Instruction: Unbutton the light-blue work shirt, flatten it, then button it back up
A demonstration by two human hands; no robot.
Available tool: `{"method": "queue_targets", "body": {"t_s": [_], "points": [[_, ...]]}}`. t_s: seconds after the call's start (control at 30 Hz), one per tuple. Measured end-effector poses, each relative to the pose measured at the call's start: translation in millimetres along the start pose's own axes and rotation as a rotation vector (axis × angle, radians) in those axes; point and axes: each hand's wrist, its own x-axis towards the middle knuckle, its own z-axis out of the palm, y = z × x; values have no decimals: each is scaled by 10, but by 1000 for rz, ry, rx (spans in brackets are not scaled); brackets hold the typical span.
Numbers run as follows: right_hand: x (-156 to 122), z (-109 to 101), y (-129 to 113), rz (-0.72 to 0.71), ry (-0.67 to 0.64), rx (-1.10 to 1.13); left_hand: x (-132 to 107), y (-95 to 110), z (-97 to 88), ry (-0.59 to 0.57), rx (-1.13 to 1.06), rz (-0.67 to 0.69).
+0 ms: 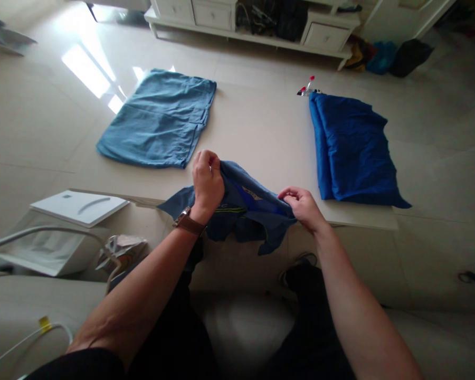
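My left hand (pixel 207 182) and my right hand (pixel 303 207) both grip a dark navy garment (pixel 249 211) with a yellow stripe. It hangs bunched over the near edge of a low white table (pixel 257 126). The left hand pinches its upper edge; a brown watch sits on that wrist. The right hand holds the garment's right end. A folded light blue garment (pixel 160 120) lies flat on the table's left. A folded royal blue garment (pixel 350 150) lies on the right.
A small red and white object (pixel 306 88) sits at the far end of the royal blue garment. A white box (pixel 79 207) and a chair frame stand at my left. A white cabinet (pixel 253 21) lines the far wall, with bags (pixel 391 55) beside it.
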Motion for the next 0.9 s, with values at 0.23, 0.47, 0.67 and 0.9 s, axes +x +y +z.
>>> {"method": "queue_targets", "body": {"t_s": [0.23, 0.47, 0.67, 0.9], "points": [[-19, -35, 85, -338, 114, -604, -11, 31, -28, -36, 10, 9], [-32, -86, 82, -366, 485, -766, -1, 82, -37, -132, 117, 73], [-396, -313, -454, -505, 653, -879, -49, 404, -270, -141, 77, 84], [-1314, -679, -1365, -649, 681, -882, -250, 1262, -1118, -180, 4, 144]]}}
